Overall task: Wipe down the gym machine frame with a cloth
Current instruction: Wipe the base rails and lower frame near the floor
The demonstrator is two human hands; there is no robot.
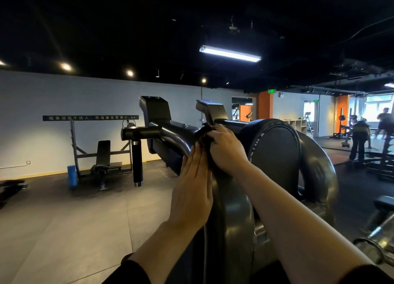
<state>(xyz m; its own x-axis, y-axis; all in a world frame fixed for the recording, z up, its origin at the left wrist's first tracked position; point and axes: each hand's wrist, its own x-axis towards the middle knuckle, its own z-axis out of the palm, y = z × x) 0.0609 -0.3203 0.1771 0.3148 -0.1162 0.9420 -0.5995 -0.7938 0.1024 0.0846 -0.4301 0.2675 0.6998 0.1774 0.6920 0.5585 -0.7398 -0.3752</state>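
The gym machine frame [232, 215] is a thick, glossy black curved tube rising up the middle of the head view and bending away to the left. A dark cloth [203, 134] lies bunched on the top of the bend. My right hand [226, 149] grips the cloth with curled fingers and presses it on the tube. My left hand [193, 183] lies flat with straight fingers against the tube's left side, just below the cloth. A round black pad [275, 149] sits right of my right hand.
A black handle post [137, 162] hangs from the frame's left arm. An incline bench with rack [102, 160] and a blue foam roller [71, 175] stand by the white wall. People [360, 141] stand among racks at far right. A second curved tube [322, 172] arcs on the right.
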